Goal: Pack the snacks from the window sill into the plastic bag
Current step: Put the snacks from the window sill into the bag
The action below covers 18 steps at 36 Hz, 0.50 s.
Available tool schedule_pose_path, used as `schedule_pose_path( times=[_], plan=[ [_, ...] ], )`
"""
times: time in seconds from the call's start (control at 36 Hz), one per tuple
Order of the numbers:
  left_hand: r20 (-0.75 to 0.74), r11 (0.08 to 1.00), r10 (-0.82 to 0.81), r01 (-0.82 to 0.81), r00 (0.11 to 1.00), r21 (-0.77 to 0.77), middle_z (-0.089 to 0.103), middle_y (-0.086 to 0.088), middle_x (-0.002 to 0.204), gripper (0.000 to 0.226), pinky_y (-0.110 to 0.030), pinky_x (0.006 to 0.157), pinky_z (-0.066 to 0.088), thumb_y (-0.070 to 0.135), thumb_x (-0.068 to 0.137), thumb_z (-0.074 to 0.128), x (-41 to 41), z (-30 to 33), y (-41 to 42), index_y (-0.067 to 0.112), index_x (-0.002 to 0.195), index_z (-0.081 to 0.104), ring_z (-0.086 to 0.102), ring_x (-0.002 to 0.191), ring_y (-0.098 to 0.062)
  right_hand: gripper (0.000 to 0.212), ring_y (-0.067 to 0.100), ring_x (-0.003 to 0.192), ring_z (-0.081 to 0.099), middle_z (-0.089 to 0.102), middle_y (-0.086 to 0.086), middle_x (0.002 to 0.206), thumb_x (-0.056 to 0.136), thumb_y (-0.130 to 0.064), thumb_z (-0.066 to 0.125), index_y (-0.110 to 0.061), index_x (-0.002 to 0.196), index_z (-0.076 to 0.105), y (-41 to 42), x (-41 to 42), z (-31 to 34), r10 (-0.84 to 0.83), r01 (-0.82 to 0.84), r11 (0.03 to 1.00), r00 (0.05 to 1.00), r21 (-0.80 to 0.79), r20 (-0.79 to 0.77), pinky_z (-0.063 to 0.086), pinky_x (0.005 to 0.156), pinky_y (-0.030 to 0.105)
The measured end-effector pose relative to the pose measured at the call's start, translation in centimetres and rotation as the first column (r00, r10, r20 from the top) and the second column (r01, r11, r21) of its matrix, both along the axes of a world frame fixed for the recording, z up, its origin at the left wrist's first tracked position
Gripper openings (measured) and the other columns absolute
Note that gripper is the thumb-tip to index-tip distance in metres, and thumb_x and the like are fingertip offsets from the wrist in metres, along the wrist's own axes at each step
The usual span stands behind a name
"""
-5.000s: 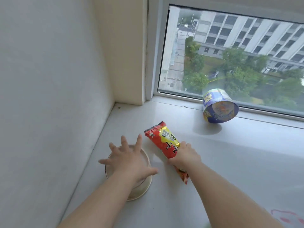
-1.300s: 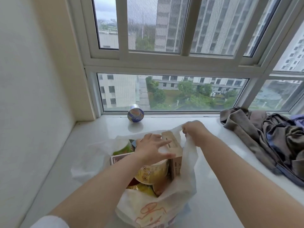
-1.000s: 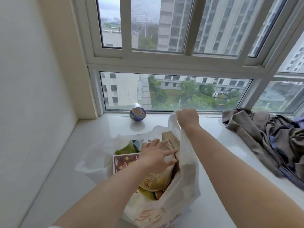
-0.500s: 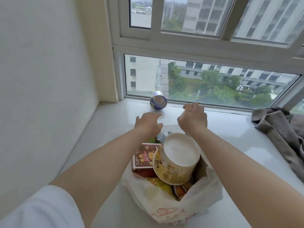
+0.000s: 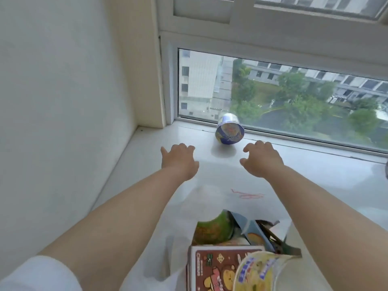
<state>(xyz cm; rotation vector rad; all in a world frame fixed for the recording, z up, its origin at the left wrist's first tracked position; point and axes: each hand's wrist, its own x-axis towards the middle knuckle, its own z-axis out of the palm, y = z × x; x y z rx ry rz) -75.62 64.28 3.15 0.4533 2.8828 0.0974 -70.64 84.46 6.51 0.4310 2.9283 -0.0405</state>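
Head view, so we're stretched over the white stone window sill (image 5: 134, 164) | our left hand (image 5: 179, 161) loosely curled, holding nothing | blue round noodle cup (image 5: 230, 132) tipped on its side by the glass, between both hands | our right hand (image 5: 261, 160) same, empty | thin white plastic bag (image 5: 210, 198) nearest us, snacks inside

Bare forearms; a short white sleeve (image 5: 39, 274) covers the left upper arm
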Motion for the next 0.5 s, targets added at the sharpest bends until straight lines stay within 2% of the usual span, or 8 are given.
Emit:
schedule_pose_path(
  times=[0.11,0.25,0.33,0.5],
  plan=[
    [0.054,0.997,0.078,-0.077,0.996,-0.019,0.036,-0.002,0.142,0.049,-0.056,0.111,0.012,0.04,0.096,0.035,-4.1,-4.3,-0.1,0.022,0.142,0.031,0.032,0.131,-0.024,0.041,0.026,0.122,0.036,0.043,0.005,0.132,0.09,-0.03,0.048,-0.02,0.13,0.045,0.4,-5.4,-2.5,0.016,-0.017,0.999,0.999,-0.03,-0.032,0.036,0.09,0.035],
    [0.083,0.998,0.053,-0.056,0.995,0.029,0.029,0.001,0.148,0.051,-0.053,0.112,0.01,0.041,0.097,0.033,-8.1,-10.2,0.5,0.025,0.144,0.025,0.027,0.135,-0.02,0.048,0.026,0.122,0.035,0.04,0.006,0.135,0.088,-0.027,0.051,-0.02,0.134,0.041,1.1,-10.9,-6.5,0.056,-0.056,0.998,0.998,0.009,-0.016,0.038,0.089,0.034],
    [0.096,0.999,0.046,-0.045,0.994,-0.005,0.026,0.002,0.15,0.052,-0.052,0.112,0.011,0.043,0.097,0.031,-10.5,-13.8,-0.1,0.026,0.146,0.022,0.025,0.137,-0.02,0.049,0.026,0.125,0.032,0.037,0.006,0.137,0.088,-0.026,0.051,-0.017,0.135,0.038,1.8,-13.6,-9.0,0.032,-0.032,0.999,0.999,0.009,-0.021,0.038,0.091,0.036],
    [0.185,0.992,0.127,-0.124,0.975,-0.027,0.018,0.005,0.154,0.059,-0.05,0.108,0.022,0.054,0.094,0.03,-14.2,-19.8,-0.4,0.031,0.147,0.018,0.018,0.139,-0.018,0.055,0.03,0.125,0.03,0.033,0.009,0.138,0.087,-0.023,0.051,-0.016,0.139,0.033,3.3,-18.0,-13.2,0.016,-0.014,0.997,0.999,0.076,-0.037,0.035,0.097,0.038]
  ],
)
